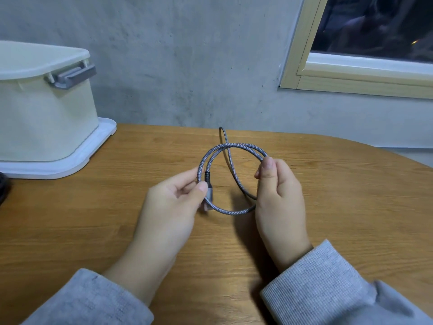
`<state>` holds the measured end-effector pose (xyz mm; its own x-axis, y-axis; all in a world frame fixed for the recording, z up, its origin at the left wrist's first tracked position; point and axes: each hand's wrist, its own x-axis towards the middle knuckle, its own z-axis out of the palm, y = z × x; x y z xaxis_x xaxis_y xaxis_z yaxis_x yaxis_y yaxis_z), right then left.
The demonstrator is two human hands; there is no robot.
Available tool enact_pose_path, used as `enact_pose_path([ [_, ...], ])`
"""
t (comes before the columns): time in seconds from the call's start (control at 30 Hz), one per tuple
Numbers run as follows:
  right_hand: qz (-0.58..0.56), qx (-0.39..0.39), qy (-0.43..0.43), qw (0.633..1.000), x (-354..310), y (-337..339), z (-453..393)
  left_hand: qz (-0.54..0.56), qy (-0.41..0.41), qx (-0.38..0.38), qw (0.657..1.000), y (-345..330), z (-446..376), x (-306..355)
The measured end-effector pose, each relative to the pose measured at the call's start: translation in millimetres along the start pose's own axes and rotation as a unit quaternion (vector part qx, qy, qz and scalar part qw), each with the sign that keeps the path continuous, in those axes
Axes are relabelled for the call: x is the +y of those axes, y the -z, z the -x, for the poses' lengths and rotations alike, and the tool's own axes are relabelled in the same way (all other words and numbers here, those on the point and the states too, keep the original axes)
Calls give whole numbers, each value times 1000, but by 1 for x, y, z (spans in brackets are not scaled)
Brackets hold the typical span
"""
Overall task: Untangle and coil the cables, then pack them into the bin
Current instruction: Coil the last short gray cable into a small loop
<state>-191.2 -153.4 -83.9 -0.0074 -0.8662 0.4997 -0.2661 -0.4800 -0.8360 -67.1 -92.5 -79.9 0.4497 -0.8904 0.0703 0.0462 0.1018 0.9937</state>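
Wall: a grey concrete wall (187,55) fills the background, with a pale wood-framed window (351,76) at the upper right, its glass dark.
Desk: a rounded wooden desk (351,195) with visible grain spans the lower half of the view.
Bin: a cream plastic bin (42,118) stands at the far left of the desk, with a grey handle (72,77) on its end; it sits on a white lid (93,146) lying flat under it.
Sleeves: grey sleeves (328,285) cover both forearms, entering from the bottom edge.
Left hand: the left hand (168,207) has thumb and fingers pinching the left side of the cable loop, right at the plug.
Right hand: the right hand (278,202) has thumb and fingers curled around the right side of the loop.
Cable: a grey braided cable (234,146) is held between both hands above the middle of the desk, formed into a round coil of about two turns; its loose tail runs away over the far desk edge.
Plug: a grey metal plug (208,193) with a black collar lies along the left side of the coil, under the left thumb.
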Motion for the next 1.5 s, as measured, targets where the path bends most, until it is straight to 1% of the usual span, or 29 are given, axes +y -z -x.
enact_pose_path([
  [0.07,10,-15,8,1000,-1,0,1,84,56,-8,995,0,-1,1],
  [0.13,15,-21,13,1000,-1,0,1,139,87,-3,986,-1,-1,2],
  [0.23,18,-25,20,999,-2,0,2,220,115,-20,969,-1,1,6],
  [0.33,23,-37,21,999,-2,-3,4,296,130,-17,946,-2,0,12],
  [0.4,28,-45,20,998,-2,-4,6,313,133,-9,940,-3,1,15],
  [0.5,40,-49,27,998,-2,-4,5,287,124,-4,950,-5,1,13],
  [0.53,41,-46,30,998,-2,-3,5,260,110,0,959,-6,1,12],
  [0.57,39,-41,32,998,-1,-2,5,204,84,1,975,-5,0,9],
  [0.6,36,-37,31,998,-1,-2,4,117,42,2,992,-4,-1,6],
  [0.63,36,-35,30,998,0,-1,3,24,-3,13,1000,-3,-2,3],
  [0.67,36,-35,29,998,-1,0,3,-52,-43,29,997,-1,-3,-1],
  [0.7,36,-37,31,998,-1,1,2,-105,-74,40,991,2,-5,-4],
  [0.8,46,-39,40,997,-4,4,-1,-202,-116,55,971,8,-10,-7],
  [0.97,68,-26,58,996,-2,15,-7,-236,-119,90,960,13,-9,-6],
  [1.1,26,-31,47,998,-2,19,-9,-276,-113,58,953,16,-10,-8],
  [1.17,-8,-38,40,998,-5,21,-9,-292,-140,43,945,16,-10,-9],
  [1.23,-52,-48,22,997,-9,23,-10,-275,-162,15,948,14,-6,-7],
  [1.27,-69,-61,15,996,-12,23,-9,-263,-167,-13,950,12,-4,-5],
  [1.33,-87,-102,12,991,-16,22,-8,-226,-165,-77,957,9,0,-2],
  [1.37,-90,-124,16,988,-17,21,-7,-195,-160,-94,963,8,2,-1],
  [1.43,-90,-157,24,983,-18,18,-6,-149,-156,-96,972,7,2,0],
  [1.5,-93,-172,29,980,-17,15,-3,-143,-173,-75,972,7,2,3],
])
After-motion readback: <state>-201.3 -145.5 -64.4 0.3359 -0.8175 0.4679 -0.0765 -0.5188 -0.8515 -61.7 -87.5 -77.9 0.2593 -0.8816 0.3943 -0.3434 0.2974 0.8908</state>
